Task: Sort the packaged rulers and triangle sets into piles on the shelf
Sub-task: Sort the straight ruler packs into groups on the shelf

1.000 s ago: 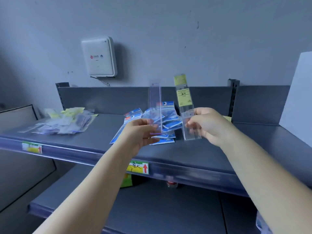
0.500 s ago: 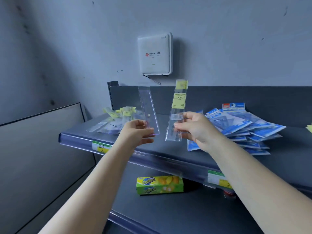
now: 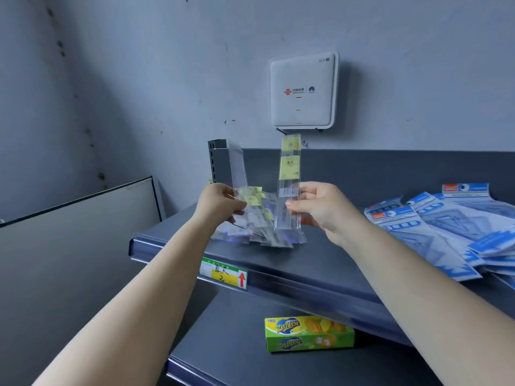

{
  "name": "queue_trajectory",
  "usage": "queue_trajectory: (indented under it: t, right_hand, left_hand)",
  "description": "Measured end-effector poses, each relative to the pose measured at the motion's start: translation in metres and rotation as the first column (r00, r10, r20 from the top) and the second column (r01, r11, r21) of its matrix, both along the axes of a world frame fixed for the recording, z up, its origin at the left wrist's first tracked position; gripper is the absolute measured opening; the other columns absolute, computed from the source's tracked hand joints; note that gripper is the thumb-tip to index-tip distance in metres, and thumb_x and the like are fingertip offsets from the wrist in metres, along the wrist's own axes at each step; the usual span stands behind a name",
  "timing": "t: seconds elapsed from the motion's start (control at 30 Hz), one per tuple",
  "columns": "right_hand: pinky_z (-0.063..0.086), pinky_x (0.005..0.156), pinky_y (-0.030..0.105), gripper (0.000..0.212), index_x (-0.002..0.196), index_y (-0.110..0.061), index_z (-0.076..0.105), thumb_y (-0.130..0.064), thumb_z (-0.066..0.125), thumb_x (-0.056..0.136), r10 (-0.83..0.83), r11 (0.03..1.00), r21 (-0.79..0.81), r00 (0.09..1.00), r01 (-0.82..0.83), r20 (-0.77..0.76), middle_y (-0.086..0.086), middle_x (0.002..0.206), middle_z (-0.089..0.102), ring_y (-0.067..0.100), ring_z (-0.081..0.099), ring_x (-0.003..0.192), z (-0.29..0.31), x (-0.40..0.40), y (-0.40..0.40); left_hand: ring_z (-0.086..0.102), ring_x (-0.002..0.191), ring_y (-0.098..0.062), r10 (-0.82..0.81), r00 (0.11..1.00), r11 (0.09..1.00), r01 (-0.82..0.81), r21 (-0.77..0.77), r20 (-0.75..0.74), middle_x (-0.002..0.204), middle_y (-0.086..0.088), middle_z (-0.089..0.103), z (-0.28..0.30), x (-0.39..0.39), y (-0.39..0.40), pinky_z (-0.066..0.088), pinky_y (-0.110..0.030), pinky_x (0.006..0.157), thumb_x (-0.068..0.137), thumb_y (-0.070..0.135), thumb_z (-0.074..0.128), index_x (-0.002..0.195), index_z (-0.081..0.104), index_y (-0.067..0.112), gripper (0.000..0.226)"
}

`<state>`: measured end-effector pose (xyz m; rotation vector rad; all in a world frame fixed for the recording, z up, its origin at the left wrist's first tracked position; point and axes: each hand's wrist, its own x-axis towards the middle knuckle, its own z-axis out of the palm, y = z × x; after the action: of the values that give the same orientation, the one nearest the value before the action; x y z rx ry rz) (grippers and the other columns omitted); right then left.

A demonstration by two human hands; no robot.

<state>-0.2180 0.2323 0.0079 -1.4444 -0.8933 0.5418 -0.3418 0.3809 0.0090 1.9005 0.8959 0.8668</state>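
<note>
Dark grey shelf (image 3: 320, 263), 2 piles directly on top. Left pile of clear ruler packs (image 3: 267, 232) with yellow labels, fanned loosely near the front edge. Right pile of blue-and-white triangle sets (image 3: 451, 235), overlapping, spread toward the right edge, well apart from the rulers. Price tag (image 3: 223, 273) with red arrow clipped to the front rail. Lower shelf (image 3: 223, 344) beneath, green-yellow box (image 3: 308, 333) lying flat there.

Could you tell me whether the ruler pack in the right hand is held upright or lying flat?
Upright: the right hand pinches the ruler pack near its lower end, yellow label on top, above the ruler pile.
</note>
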Motion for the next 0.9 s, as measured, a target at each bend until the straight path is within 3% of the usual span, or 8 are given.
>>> queue_trajectory:
  t: [0.13, 0.2, 0.3, 0.47, 0.57, 0.63, 0.77, 0.9]
  right_hand:
    - [0.051, 0.06, 0.019, 0.054, 0.135, -0.002, 0.044, 0.0, 0.065, 0.085, -0.015, 0.999, 0.048, 1.0, 0.014, 0.017, 0.009, 0.095, 0.066, 0.016, 0.06, 0.074, 0.021, 0.006, 0.031]
    - [0.053, 0.073, 0.028, 0.067, 0.143, -0.007, 0.035, -0.009, 0.068, 0.084, -0.056, 0.994, -0.077, 0.979, 0.072, 0.198, 0.014, 0.115, 0.063, 0.021, 0.059, 0.088, 0.023, 0.011, 0.046]
    - [0.044, 0.09, 0.033, 0.069, 0.145, -0.015, 0.03, -0.02, 0.065, 0.085, -0.052, 0.913, -0.282, 0.768, 0.296, 0.638, 0.007, 0.134, 0.05, 0.024, 0.051, 0.116, 0.015, 0.019, 0.052]
    - [0.037, 0.074, 0.029, 0.037, 0.127, -0.02, 0.048, -0.019, 0.049, 0.09, 0.063, 0.853, -0.256, 0.398, 0.454, 0.915, 0.0, 0.122, 0.051, 0.023, 0.05, 0.112, 0.004, 0.022, 0.017]
    - [0.032, 0.072, 0.03, 0.031, 0.123, -0.019, 0.05, -0.019, 0.046, 0.092, 0.094, 0.816, -0.171, 0.165, 0.552, 0.982, 0.001, 0.12, 0.052, 0.024, 0.048, 0.111, 0.005, 0.029, -0.019]
    - [0.031, 0.074, 0.031, 0.029, 0.122, -0.019, 0.05, -0.023, 0.045, 0.093, 0.1, 0.793, -0.119, 0.065, 0.597, 0.993, 0.001, 0.119, 0.052, 0.024, 0.048, 0.11, 0.005, 0.036, -0.045]
    - [0.029, 0.075, 0.032, 0.026, 0.118, -0.017, 0.05, -0.022, 0.043, 0.093, 0.139, 0.75, -0.104, -0.002, 0.653, 0.99, 0.002, 0.116, 0.052, 0.025, 0.048, 0.11, 0.005, 0.056, -0.105]
    - [0.034, 0.083, 0.035, 0.026, 0.117, -0.017, 0.05, -0.025, 0.045, 0.093, 0.169, 0.702, -0.119, -0.002, 0.702, 0.986, 0.002, 0.116, 0.052, 0.025, 0.048, 0.113, 0.002, 0.079, -0.172]
  left_hand:
    - [0.055, 0.085, -0.024, 0.144, 0.966, 0.965, -0.088, 0.247, -0.217, 0.106, -0.012, 0.061, -0.005, 0.003, 0.019, 0.039, -0.024, 0.072, 0.085, 0.009, 0.062, 0.122, 0.054, 0.001, 0.039]
    - [0.054, 0.099, -0.025, 0.17, 0.959, 0.948, -0.096, 0.303, -0.226, 0.118, -0.009, 0.058, -0.008, 0.001, 0.021, 0.037, -0.025, 0.079, 0.088, 0.012, 0.054, 0.121, 0.054, 0.006, 0.034]
    - [0.051, 0.094, -0.021, 0.181, 0.936, 0.924, -0.057, 0.379, -0.302, 0.121, -0.006, 0.057, -0.012, -0.004, 0.016, 0.039, -0.027, 0.079, 0.09, 0.017, 0.05, 0.12, 0.055, 0.012, 0.032]
    - [0.053, 0.109, -0.026, 0.287, 0.862, 0.794, 0.03, 0.607, -0.417, 0.121, -0.003, 0.057, -0.015, 0.003, -0.012, 0.041, -0.033, 0.086, 0.092, 0.026, 0.049, 0.12, 0.055, 0.017, 0.03]
    - [0.049, 0.115, -0.025, 0.304, 0.832, 0.715, 0.122, 0.688, -0.463, 0.122, -0.001, 0.056, -0.016, 0.019, -0.045, 0.037, -0.033, 0.092, 0.093, 0.029, 0.047, 0.123, 0.053, 0.019, 0.032]
    - [0.048, 0.116, -0.024, 0.31, 0.83, 0.663, 0.161, 0.731, -0.464, 0.121, 0.0, 0.056, -0.016, 0.034, -0.073, 0.035, -0.033, 0.092, 0.092, 0.028, 0.047, 0.122, 0.053, 0.019, 0.032]
    - [0.05, 0.111, -0.025, 0.285, 0.848, 0.555, 0.235, 0.798, -0.448, 0.117, -0.001, 0.057, -0.014, 0.072, -0.137, 0.033, -0.032, 0.09, 0.09, 0.028, 0.047, 0.118, 0.053, 0.017, 0.03]
    - [0.054, 0.104, -0.025, 0.209, 0.868, 0.495, 0.304, 0.814, -0.451, 0.109, 0.001, 0.058, -0.011, 0.11, -0.205, 0.028, -0.031, 0.078, 0.091, 0.028, 0.045, 0.113, 0.054, 0.017, 0.025]
